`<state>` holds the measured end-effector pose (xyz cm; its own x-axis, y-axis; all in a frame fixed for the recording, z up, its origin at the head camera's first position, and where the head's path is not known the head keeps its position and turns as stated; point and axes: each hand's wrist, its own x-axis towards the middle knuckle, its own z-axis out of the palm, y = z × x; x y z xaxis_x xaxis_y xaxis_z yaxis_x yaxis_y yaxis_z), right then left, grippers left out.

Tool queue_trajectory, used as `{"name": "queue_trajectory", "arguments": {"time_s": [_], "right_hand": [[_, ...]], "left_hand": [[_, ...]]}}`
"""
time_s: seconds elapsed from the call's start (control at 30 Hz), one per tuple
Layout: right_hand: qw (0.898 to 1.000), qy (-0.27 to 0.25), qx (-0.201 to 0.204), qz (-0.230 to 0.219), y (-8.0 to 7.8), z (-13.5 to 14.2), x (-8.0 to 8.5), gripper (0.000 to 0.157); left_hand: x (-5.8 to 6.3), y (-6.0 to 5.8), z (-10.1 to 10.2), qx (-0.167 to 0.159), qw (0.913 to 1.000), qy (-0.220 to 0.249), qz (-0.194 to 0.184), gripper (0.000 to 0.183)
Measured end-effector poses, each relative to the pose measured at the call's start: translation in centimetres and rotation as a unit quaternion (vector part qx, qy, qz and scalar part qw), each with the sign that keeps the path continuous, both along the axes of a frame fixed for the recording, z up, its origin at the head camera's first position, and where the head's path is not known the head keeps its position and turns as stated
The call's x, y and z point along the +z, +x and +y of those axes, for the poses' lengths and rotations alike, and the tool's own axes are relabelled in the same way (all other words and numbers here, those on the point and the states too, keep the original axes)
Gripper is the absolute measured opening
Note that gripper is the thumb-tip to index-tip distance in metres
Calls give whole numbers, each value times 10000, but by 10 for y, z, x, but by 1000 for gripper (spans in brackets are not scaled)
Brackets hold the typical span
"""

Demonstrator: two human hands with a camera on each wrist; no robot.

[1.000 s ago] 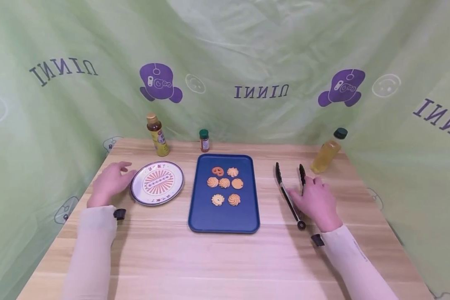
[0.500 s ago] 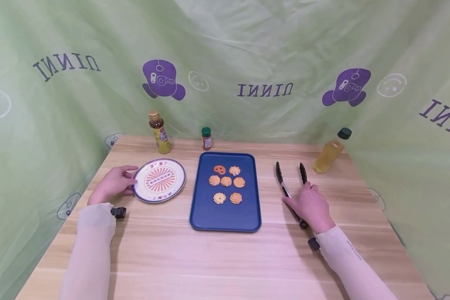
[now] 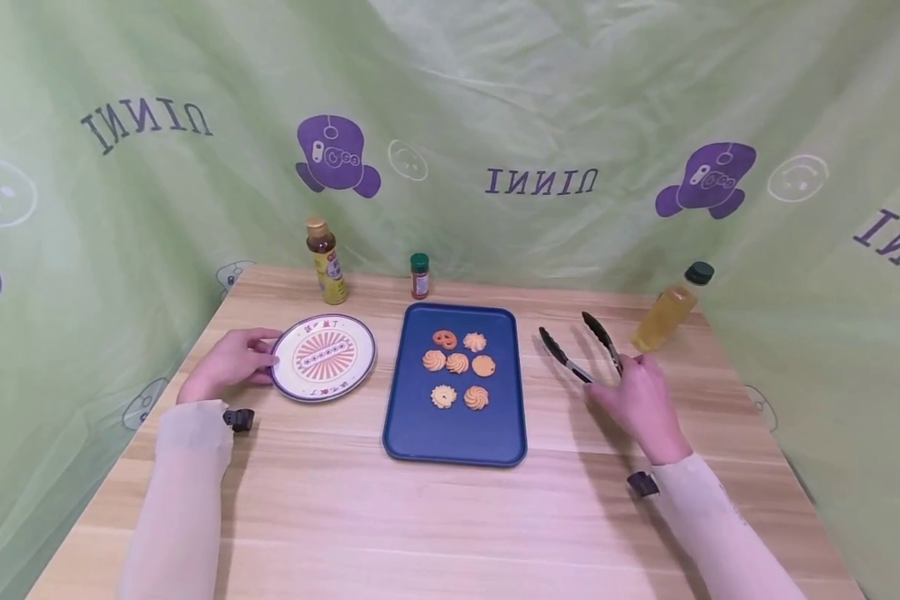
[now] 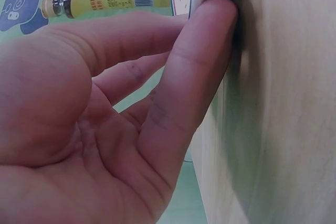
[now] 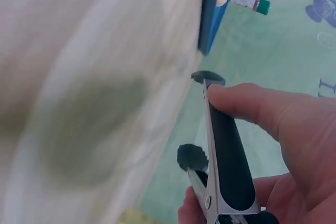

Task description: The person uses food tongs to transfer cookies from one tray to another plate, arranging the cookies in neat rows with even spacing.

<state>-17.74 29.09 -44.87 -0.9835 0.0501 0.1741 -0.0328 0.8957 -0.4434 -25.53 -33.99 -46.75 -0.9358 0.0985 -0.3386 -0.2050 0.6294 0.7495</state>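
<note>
At the left, my left hand (image 3: 232,362) pinches the near-left rim of a round white plate (image 3: 324,358) with red rays and a blue edge. Thumb and fingers meet at that rim in the left wrist view, one finger (image 4: 194,61) reaching under it. My right hand (image 3: 641,408) grips black-and-silver tongs (image 5: 231,156), thumb along one arm. Their black tips (image 3: 598,329) spread apart and point away from me, above the table. Between the hands lies a blue tray (image 3: 453,437) with several cookies (image 3: 457,362) and a pretzel-shaped one (image 3: 444,339).
A yellow-labelled bottle (image 3: 330,271) stands behind the plate. Behind the tray is a small green-capped jar (image 3: 419,279). Another bottle (image 3: 666,317), with yellow liquid and a dark cap, stands beyond the tongs. A green printed curtain (image 3: 450,125) surrounds the wooden table (image 3: 420,525).
My left hand has come to the plate's rim and taken hold. My right hand has closed round the tongs and raised them; their tips now lean left. The head view has shifted slightly.
</note>
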Motion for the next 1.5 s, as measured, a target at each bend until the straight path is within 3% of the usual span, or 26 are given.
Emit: {"name": "queue_trajectory", "arguments": {"time_s": [0.27,0.67,1.0,1.23,1.5], "right_hand": [[9993,100,335,-146,-17,-22,19,82],[9882,557,1276,-637,-49,-75,49,70],[9770,764,1771,-913,-63,-104,56,49],[9685,798,2036,-1187,-72,-119,57,51],[9620,823,2090,-1553,-77,-129,59,27]], "left_hand": [[4,-1,4,-92,9999,-43,118,65],[10,7,2,-255,9995,-132,122,65],[10,9,2,-300,9994,-54,163,64],[7,9,0,-316,9992,-52,237,65],[8,10,1,-322,9991,-26,278,64]]}}
